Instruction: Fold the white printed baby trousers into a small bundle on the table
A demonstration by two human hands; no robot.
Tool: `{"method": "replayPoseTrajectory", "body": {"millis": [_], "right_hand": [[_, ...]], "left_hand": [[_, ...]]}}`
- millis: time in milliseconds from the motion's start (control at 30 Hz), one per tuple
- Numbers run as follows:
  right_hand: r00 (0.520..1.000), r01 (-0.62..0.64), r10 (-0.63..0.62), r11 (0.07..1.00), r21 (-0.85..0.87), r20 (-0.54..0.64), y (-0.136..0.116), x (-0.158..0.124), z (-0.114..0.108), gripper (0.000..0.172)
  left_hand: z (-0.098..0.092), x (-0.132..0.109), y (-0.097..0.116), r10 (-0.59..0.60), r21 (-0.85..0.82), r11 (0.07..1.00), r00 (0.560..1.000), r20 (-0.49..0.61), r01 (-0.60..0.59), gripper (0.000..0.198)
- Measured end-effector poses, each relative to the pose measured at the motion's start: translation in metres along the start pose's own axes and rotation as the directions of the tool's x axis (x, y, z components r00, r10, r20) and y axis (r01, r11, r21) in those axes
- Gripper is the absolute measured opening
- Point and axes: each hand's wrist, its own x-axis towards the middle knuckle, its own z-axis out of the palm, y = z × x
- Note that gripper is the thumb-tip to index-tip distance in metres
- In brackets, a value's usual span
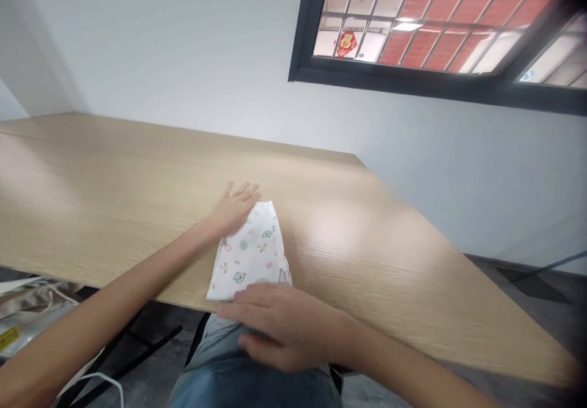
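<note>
Patterned white cloth (250, 249) lies on the table (367, 243) between our hands: left hand (235, 209) flat, fingers spread, at its far end; right hand (293, 325) loosely open at its near edge. We see white cord (285, 266) just beyond the right hand.

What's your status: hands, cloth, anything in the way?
Left hand open at far end of printed cloth. Right hand open at near edge. Cloth flat on table. Right hand hides part of that edge.
</note>
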Motion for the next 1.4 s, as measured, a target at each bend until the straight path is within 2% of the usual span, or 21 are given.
{"method": "replayPoseTrajectory", "body": {"millis": [67,167,233,333,367,433,533,600,700,767,800,833,867,900,967,1033,1067,1133,1233,1300,1400], "right_hand": [[0.997,-0.018,0.014,0.999,-0.044,-0.081,0.016,0.003,-0.006,0.033],[0.978,-0.142,0.115,0.978,-0.152,-0.176,0.041,0.003,-0.011,0.030],[0.968,-0.228,0.204,0.959,-0.167,-0.149,0.051,-0.002,-0.011,0.040],[0.962,-0.273,0.267,0.952,-0.139,-0.059,0.053,-0.013,-0.008,0.072],[0.966,-0.260,0.258,0.957,-0.131,-0.035,0.051,-0.017,-0.006,0.083],[0.977,-0.212,0.213,0.970,-0.118,-0.003,0.043,-0.027,-0.002,0.097],[0.987,-0.164,0.163,0.984,-0.075,-0.014,0.028,-0.044,0.005,0.093],[0.981,-0.184,0.182,0.982,-0.029,-0.064,0.019,-0.056,0.010,0.083],[0.951,-0.242,0.253,0.967,0.082,-0.180,0.010,-0.067,0.016,0.064],[0.889,-0.318,0.366,0.925,0.206,-0.274,0.009,-0.066,0.018,0.040],[0.834,-0.372,0.448,0.888,0.271,-0.323,0.010,-0.062,0.019,0.027],[0.757,-0.434,0.538,0.838,0.330,-0.371,0.012,-0.057,0.019,0.017],[0.666,-0.493,0.621,0.782,0.380,-0.414,0.015,-0.051,0.019,0.016],[0.573,-0.542,0.687,0.727,0.422,-0.448,0.019,-0.044,0.019,0.020],[0.430,-0.606,0.764,0.639,0.474,-0.481,0.029,-0.031,0.019,0.023],[0.361,-0.644,0.776,0.609,0.463,-0.517,0.037,-0.021,0.020,0.027],[0.342,-0.665,0.758,0.613,0.427,-0.556,0.039,-0.017,0.021,0.032],[0.339,-0.698,0.672,0.649,0.303,-0.659,0.039,-0.011,0.024,0.040],[0.443,-0.702,0.510,0.709,0.068,-0.738,0.031,-0.001,0.028,0.039],[0.514,-0.701,0.489,0.713,-0.017,-0.705,0.027,0.003,0.030,0.040],[0.551,-0.710,0.576,0.704,0.025,-0.604,0.028,-0.005,0.033,0.041]], "left_hand": [[-0.004,-0.015,0.004,0.092,-0.006,0.996,0.995,0.034,-0.092,0.051],[-0.008,-0.042,0.002,0.176,-0.023,0.984,0.982,0.071,-0.175,0.050],[-0.009,-0.062,-0.003,0.197,-0.073,0.979,0.978,0.073,-0.192,0.042],[-0.010,-0.092,-0.007,0.209,-0.222,0.957,0.975,0.075,-0.188,0.037],[-0.010,-0.102,-0.006,0.212,-0.272,0.945,0.974,0.081,-0.183,0.043],[-0.009,-0.122,0.001,0.232,-0.352,0.918,0.968,0.100,-0.184,0.068],[-0.005,-0.149,0.017,0.291,-0.413,0.882,0.951,0.099,-0.227,0.104],[-0.003,-0.162,0.028,0.311,-0.412,0.876,0.947,0.080,-0.252,0.097],[-0.005,-0.166,0.038,0.306,-0.429,0.860,0.952,-0.001,-0.277,0.056],[-0.011,-0.157,0.044,0.258,-0.511,0.822,0.964,-0.058,-0.251,0.036],[-0.013,-0.150,0.047,0.190,-0.562,0.805,0.980,-0.062,-0.191,0.029],[-0.015,-0.140,0.050,0.083,-0.605,0.791,0.996,-0.042,-0.091,0.028],[-0.015,-0.130,0.054,-0.055,-0.629,0.776,0.998,-0.005,0.040,0.031],[-0.014,-0.119,0.058,-0.204,-0.631,0.754,0.978,0.042,0.184,0.034],[-0.009,-0.101,0.065,-0.454,-0.594,0.685,0.885,0.106,0.423,0.037],[-0.002,-0.090,0.071,-0.576,-0.582,0.634,0.813,0.084,0.510,0.044],[0.001,-0.087,0.073,-0.597,-0.588,0.632,0.801,0.044,0.505,0.050],[0.004,-0.084,0.078,-0.576,-0.576,0.691,0.814,-0.075,0.436,0.053],[0.001,-0.081,0.088,-0.419,-0.401,0.863,0.880,-0.223,0.309,0.044],[-0.001,-0.077,0.093,-0.310,-0.270,0.931,0.925,-0.221,0.247,0.041],[0.004,-0.081,0.091,-0.280,-0.230,0.942,0.951,-0.132,0.245,0.042]]}}
